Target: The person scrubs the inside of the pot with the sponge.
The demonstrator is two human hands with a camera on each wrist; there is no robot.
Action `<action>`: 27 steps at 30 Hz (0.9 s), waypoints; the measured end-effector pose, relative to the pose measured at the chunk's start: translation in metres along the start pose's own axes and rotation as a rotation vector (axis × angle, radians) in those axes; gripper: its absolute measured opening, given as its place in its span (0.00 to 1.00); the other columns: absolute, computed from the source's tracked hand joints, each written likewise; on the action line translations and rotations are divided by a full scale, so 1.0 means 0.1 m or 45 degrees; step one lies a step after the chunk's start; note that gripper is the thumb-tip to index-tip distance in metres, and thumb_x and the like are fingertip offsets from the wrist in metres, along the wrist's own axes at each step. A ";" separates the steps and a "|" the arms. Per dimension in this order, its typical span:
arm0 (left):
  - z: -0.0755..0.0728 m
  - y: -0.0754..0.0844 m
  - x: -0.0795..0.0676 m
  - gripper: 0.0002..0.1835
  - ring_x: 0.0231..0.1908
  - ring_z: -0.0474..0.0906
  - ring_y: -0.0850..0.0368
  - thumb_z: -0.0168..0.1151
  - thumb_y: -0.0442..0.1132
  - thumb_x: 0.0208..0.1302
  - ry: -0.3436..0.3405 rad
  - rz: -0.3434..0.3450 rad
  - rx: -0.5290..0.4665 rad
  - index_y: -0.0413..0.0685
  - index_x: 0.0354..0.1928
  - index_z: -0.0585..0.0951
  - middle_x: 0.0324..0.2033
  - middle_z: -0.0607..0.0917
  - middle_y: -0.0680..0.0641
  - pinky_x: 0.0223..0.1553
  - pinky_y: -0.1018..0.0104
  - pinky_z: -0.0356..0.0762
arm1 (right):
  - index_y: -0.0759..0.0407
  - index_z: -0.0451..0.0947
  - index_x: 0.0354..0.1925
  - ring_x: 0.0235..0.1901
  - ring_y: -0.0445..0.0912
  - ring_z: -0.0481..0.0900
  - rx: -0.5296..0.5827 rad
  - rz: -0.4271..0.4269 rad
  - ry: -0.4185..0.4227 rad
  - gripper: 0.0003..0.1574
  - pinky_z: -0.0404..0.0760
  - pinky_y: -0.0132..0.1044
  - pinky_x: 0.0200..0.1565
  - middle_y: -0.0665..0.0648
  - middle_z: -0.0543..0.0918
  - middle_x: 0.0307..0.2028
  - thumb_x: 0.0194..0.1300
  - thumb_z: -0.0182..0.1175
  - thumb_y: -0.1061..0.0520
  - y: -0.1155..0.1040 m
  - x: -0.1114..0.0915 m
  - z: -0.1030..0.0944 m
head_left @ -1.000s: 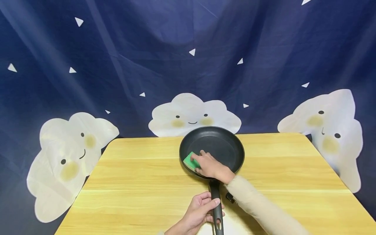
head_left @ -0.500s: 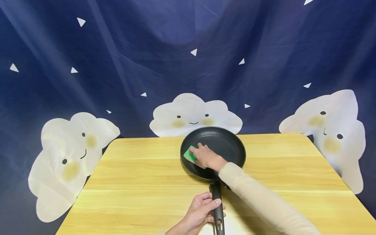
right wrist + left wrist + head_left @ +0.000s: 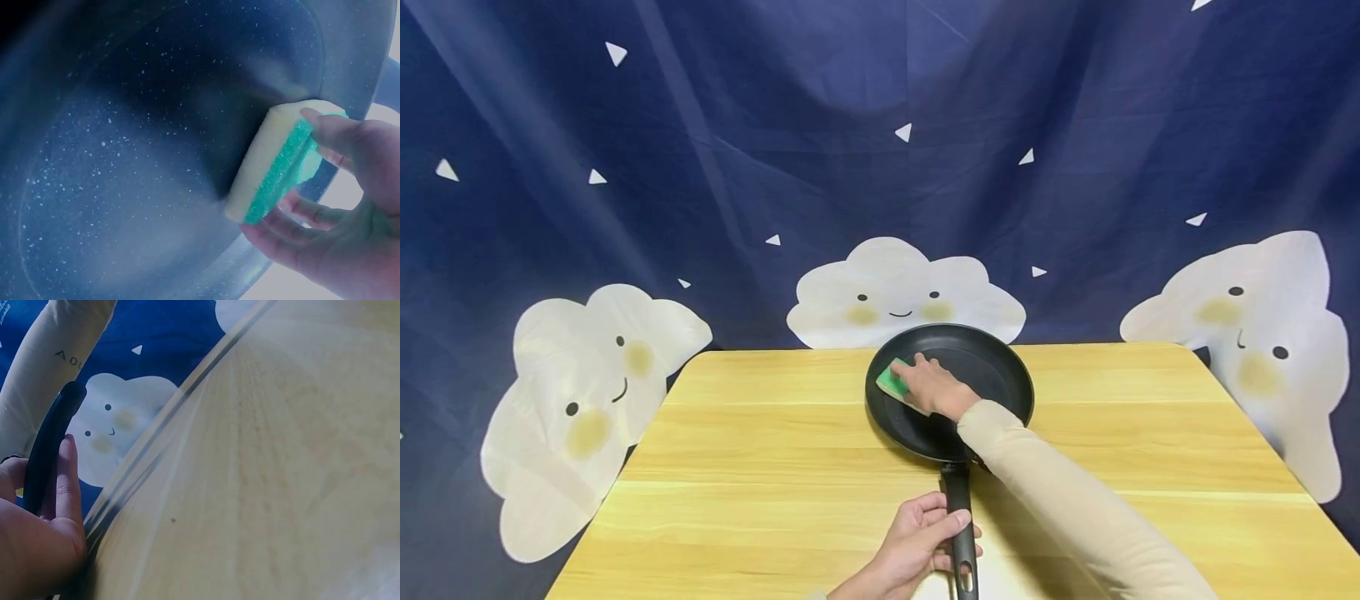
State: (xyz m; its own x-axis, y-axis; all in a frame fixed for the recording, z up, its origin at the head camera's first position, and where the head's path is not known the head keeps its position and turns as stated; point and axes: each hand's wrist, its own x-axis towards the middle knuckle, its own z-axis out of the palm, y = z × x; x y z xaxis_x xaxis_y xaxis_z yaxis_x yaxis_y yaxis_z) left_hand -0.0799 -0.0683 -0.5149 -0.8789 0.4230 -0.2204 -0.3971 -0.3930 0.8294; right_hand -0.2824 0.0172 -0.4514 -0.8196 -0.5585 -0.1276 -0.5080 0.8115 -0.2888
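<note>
Green and cream, a two-layer sponge point(image 3: 278, 165) is pinched by its edges in the fingertips of a person's right hand point(image 3: 934, 390), inside a black frying pan point(image 3: 992, 367). The green layer faces the palm and the cream layer the pan's floor; whether the cream face presses fully flat is hard to tell. The sponge lies just left of the right hand's knuckles, its visible long edge slanting from beyond the fingertips back toward the wrist, the pan's left wall just beside it. Beyond this grip and to its right, the dark floor spreads toward the far and right walls, the widest room within the rim.

Nearer the body, the left hand point(image 3: 917, 537) grips the handle point(image 3: 957, 485), thumb on top, fingertips showing past its right side. The handle runs from that grip away to the pan, leaving the left hand well apart from the sponge. The right sleeve point(image 3: 1060, 492) reaches in over the pan's near right rim. A wooden tabletop point(image 3: 737, 483) stretches to both sides of the left hand; beyond the right hand hangs a navy curtain point(image 3: 820, 167).
</note>
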 end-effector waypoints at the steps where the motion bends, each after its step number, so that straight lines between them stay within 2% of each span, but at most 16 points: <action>1: 0.00 0.00 0.00 0.13 0.32 0.89 0.51 0.65 0.35 0.70 0.002 0.001 0.001 0.35 0.51 0.77 0.36 0.88 0.41 0.25 0.66 0.86 | 0.50 0.70 0.63 0.47 0.61 0.75 -0.004 0.001 -0.003 0.25 0.81 0.54 0.49 0.68 0.73 0.56 0.72 0.65 0.56 0.00 0.01 0.00; 5: -0.01 0.01 -0.01 0.14 0.32 0.89 0.51 0.65 0.35 0.70 0.005 0.000 0.000 0.34 0.51 0.77 0.36 0.88 0.41 0.25 0.66 0.86 | 0.50 0.70 0.62 0.44 0.59 0.74 -0.026 -0.001 -0.014 0.24 0.80 0.52 0.49 0.67 0.73 0.54 0.73 0.65 0.56 -0.02 0.03 -0.03; 14: -0.02 0.02 -0.01 0.14 0.33 0.89 0.51 0.66 0.35 0.69 -0.004 0.000 -0.010 0.35 0.50 0.77 0.36 0.88 0.40 0.26 0.66 0.86 | 0.50 0.70 0.60 0.46 0.60 0.74 -0.055 0.030 -0.069 0.24 0.79 0.52 0.49 0.67 0.74 0.52 0.71 0.67 0.57 -0.06 0.09 -0.13; 17: -0.01 0.02 0.00 0.14 0.33 0.89 0.52 0.66 0.35 0.69 -0.012 0.003 -0.014 0.35 0.50 0.77 0.36 0.88 0.41 0.26 0.66 0.86 | 0.50 0.70 0.60 0.47 0.61 0.74 -0.071 0.042 -0.079 0.22 0.79 0.53 0.49 0.66 0.74 0.53 0.72 0.66 0.57 -0.01 0.12 -0.14; 27: 0.02 0.01 -0.01 0.13 0.31 0.88 0.52 0.65 0.34 0.69 0.009 0.015 -0.005 0.34 0.51 0.77 0.35 0.88 0.42 0.25 0.66 0.86 | 0.51 0.65 0.59 0.56 0.67 0.70 -0.002 0.183 -0.074 0.20 0.78 0.59 0.51 0.72 0.68 0.59 0.75 0.61 0.56 0.24 0.16 -0.18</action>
State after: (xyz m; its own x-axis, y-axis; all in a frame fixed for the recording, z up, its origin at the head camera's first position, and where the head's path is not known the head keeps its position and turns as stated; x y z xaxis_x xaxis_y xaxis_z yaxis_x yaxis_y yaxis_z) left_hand -0.0791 -0.0679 -0.5130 -0.8854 0.4127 -0.2140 -0.3876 -0.4011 0.8300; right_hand -0.3124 0.0308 -0.4430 -0.8673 -0.4455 -0.2222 -0.3869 0.8840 -0.2624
